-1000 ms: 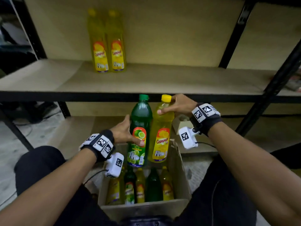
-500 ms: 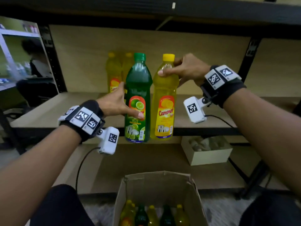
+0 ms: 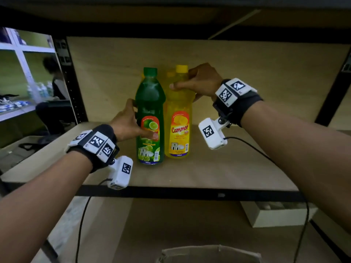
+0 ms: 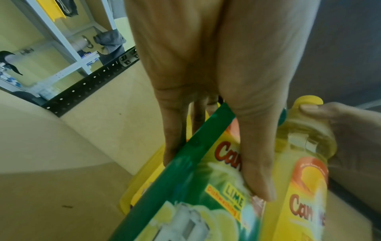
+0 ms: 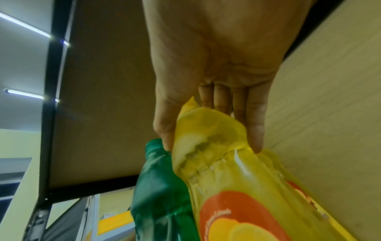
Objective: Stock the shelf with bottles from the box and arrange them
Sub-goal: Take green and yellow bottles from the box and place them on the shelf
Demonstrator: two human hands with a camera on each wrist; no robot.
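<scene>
Green bottle [image 3: 150, 118], yellow bottle [image 3: 179, 118] carried from box, now standing on shelf [image 3: 237, 168].

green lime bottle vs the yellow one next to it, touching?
Touching. In the right wrist view the green bottle presses against the yellow bottle with no gap along their shoulders; the head view agrees lower down.

"Cammer" in red on yellow bottle [image 3: 179, 118] label; "LIME" on green bottle [image 3: 150, 118] label; smaller print unreadable.
</scene>
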